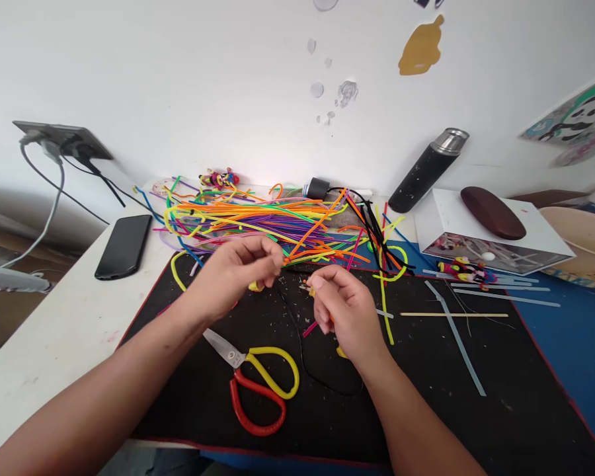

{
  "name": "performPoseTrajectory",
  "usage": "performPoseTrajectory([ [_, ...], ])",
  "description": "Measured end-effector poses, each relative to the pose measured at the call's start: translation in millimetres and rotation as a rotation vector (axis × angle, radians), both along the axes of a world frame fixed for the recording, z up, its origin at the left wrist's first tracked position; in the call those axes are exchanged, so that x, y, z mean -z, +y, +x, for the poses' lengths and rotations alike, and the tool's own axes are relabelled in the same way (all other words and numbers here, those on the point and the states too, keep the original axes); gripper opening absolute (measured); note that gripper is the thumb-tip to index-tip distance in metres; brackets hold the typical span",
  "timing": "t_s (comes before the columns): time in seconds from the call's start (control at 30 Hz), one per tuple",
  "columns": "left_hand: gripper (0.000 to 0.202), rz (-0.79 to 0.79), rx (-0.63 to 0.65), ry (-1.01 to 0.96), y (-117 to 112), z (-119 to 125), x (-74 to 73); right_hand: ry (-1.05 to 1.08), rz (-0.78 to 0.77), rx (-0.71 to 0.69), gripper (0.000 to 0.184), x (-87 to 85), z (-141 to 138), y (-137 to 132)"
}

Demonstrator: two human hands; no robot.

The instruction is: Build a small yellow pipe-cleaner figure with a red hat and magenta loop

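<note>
My left hand (242,271) is closed in a pinch above the black mat (198,396); what its fingertips hold, if anything, is too small to make out. A bit of yellow (256,286) shows just below those fingers. To the right, my right hand (344,304) is closed, thumb against forefinger, on a small orange-and-yellow piece (311,289) whose kind I cannot tell. Between and below the hands a thin black cord (302,357) curves over the mat. Scissors (250,370) with one yellow and one red handle lie nearer to me.
Behind the hands is a pile of coloured pipe cleaners (258,221). A phone (123,246) lies at left. At right are a black flask (426,172), a white box (443,218) bearing a dark red case (493,211), a small colourful figure (466,270), and pale glue sticks (461,347).
</note>
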State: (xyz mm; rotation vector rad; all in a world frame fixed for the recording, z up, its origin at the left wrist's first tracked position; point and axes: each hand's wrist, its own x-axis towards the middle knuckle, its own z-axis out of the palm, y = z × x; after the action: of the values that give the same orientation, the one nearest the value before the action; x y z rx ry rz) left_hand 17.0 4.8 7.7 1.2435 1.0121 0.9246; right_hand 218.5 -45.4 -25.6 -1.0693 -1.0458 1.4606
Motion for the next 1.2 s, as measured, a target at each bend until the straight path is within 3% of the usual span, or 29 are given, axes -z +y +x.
performPoseTrajectory([
  [0.13, 0.022, -0.033, -0.259, -0.211, 15.5, -16.4, -7.0, 0.046, 0.017, 0.144, 0.026, 1.2, 6.5, 4.7],
  [0.23, 0.02, -0.002, -0.334, -0.273, 22.3, -24.3, -12.3, 0.059, 0.025, 0.224, 0.022, 0.2, 10.4, 7.0],
  [0.5, 0.014, -0.009, -0.346, -0.321, 30.8, -29.9, -15.2, 0.007, 0.036, 0.281, 0.021, -5.9, 12.6, 7.3],
  [0.87, 0.013, -0.022, -0.495, -0.384, 40.4, -36.1, -23.2, -0.016, -0.006, 0.248, 0.018, -8.4, 7.1, 0.5],
  [1.2, 0.027, 0.005, -0.42, -0.367, 44.7, -39.7, -21.2, -0.025, -0.005, 0.24, 0.017, -5.7, 2.8, -1.1],
])
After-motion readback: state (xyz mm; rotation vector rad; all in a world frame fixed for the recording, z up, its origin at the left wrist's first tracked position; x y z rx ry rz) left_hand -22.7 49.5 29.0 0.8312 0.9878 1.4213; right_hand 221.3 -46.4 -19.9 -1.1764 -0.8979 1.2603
